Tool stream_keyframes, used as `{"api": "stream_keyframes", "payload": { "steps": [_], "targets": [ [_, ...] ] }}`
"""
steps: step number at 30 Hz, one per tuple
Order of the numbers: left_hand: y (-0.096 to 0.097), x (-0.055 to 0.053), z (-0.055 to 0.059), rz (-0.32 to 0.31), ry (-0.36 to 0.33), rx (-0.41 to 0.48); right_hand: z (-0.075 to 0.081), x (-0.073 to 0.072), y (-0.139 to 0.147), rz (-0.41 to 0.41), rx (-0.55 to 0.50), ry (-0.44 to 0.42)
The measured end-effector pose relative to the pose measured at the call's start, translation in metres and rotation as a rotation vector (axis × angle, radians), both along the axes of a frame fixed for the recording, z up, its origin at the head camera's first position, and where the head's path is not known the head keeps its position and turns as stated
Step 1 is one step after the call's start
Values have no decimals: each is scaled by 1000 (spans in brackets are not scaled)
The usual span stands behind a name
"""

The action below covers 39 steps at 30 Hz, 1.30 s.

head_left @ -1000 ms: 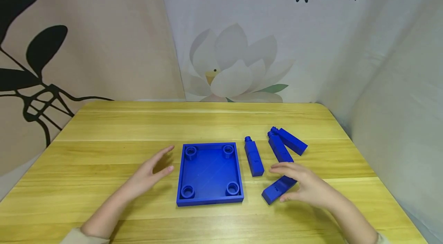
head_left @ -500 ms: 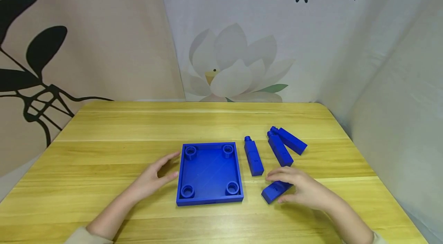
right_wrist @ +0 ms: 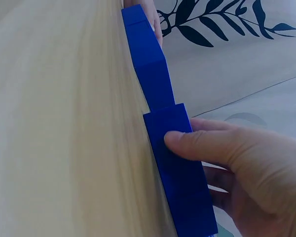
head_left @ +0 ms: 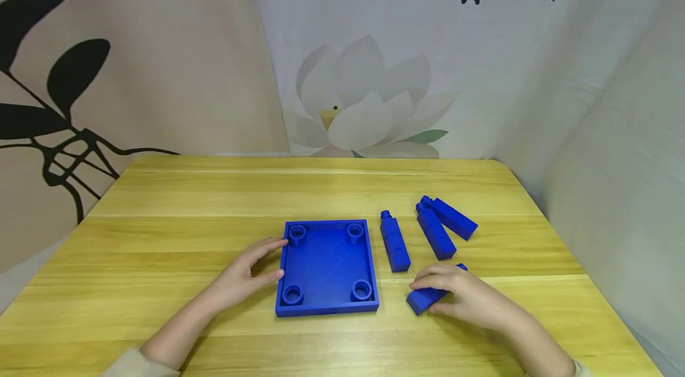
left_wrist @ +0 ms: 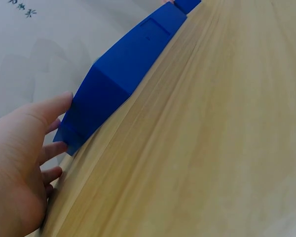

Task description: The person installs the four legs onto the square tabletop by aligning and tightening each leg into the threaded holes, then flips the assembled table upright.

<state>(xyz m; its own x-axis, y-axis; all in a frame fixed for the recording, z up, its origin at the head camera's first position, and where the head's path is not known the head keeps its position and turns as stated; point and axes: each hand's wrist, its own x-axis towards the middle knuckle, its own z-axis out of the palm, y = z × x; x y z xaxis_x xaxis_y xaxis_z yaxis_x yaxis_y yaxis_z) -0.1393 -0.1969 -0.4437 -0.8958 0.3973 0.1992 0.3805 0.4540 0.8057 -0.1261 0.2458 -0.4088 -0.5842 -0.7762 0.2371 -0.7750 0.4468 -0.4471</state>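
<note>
A square blue tabletop (head_left: pixel 327 267) lies on the table with its raised rim and round corner sockets facing up. My left hand (head_left: pixel 243 279) is at its left side, thumb and fingertips touching the rim. In the left wrist view, the thumb and fingers (left_wrist: pixel 64 104) stay fairly straight against the tabletop's edge (left_wrist: pixel 98 89). To the right, my right hand (head_left: pixel 465 297) grips a blue table leg (head_left: pixel 425 299), a square bar lying at a slant on the table. In the right wrist view, the thumb presses one long face of the leg (right_wrist: pixel 182 182), with fingers behind it.
Beyond the right hand lie more blue legs: one single leg (head_left: pixel 396 246) beside the tabletop, and two others, a near leg (head_left: pixel 436 234) and a far leg (head_left: pixel 455 220), touching near their narrow ends. A fabric curtain (head_left: pixel 214 68) hangs behind the wooden table (head_left: pixel 187 204).
My left hand has moved right, onto the tabletop's left rim. My right hand has come down over the nearest leg and taken hold of it.
</note>
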Motion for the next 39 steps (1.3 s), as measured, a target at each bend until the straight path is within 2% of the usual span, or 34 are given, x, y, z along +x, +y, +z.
{"api": "stream_keyframes", "payload": {
  "steps": [14,24,28,35,39],
  "targets": [
    [2,-1,1,8,-19,-17,-2,0,-1,39,-22,56],
    [1,0,1,10,-34,-8,5,2,-2,65,-153,47],
    [0,0,1,12,-27,-13,10,6,-4,32,-203,26],
    [1,1,2,18,-27,-16,20,11,-8,-75,-254,-23],
    [2,2,3,19,-25,-15,25,11,-11,-97,-302,-12]
  ]
}}
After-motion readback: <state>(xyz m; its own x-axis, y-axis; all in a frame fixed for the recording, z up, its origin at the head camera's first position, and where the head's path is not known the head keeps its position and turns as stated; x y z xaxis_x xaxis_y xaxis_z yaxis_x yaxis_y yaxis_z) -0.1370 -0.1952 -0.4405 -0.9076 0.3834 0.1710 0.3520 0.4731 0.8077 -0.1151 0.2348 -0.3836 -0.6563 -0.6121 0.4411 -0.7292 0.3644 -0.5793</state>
